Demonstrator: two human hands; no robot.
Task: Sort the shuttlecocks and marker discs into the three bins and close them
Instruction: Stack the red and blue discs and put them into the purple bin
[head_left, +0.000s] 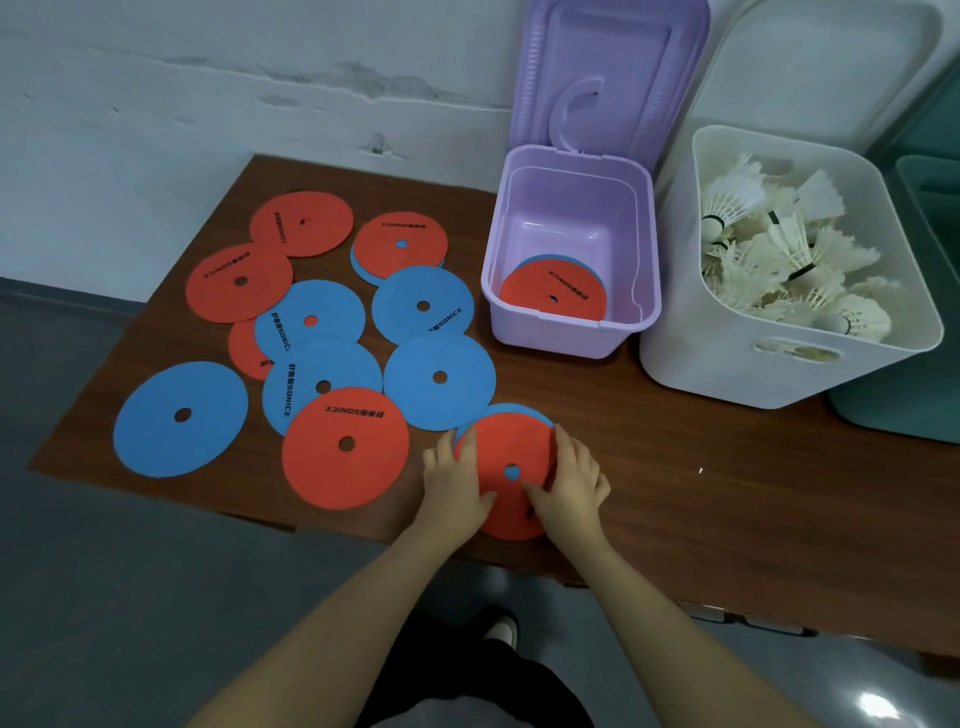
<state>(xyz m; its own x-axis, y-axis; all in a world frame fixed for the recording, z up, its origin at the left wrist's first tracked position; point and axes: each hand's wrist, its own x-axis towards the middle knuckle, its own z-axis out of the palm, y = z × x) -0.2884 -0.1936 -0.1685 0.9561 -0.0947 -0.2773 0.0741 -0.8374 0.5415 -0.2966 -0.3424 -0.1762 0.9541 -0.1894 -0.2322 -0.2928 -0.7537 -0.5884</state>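
Note:
Near the table's front edge, a red marker disc (506, 447) lies on top of a blue disc (514, 409). My left hand (454, 480) presses on the red disc's left rim and my right hand (571, 480) grips its right rim, fingers spread over it. Several more red and blue discs (332, 332) lie scattered on the left half of the table. The purple bin (571, 332) stands open with a red disc on a blue one (550, 291) inside. The white bin (779, 374) holds several white shuttlecocks (779, 254).
A teal bin (914, 415) stands at the far right, mostly cut off. The purple lid (608, 73) stands upright behind its bin, and a white lid (821, 67) leans against the wall. The brown table (701, 493) ends close to my body; grey floor lies left.

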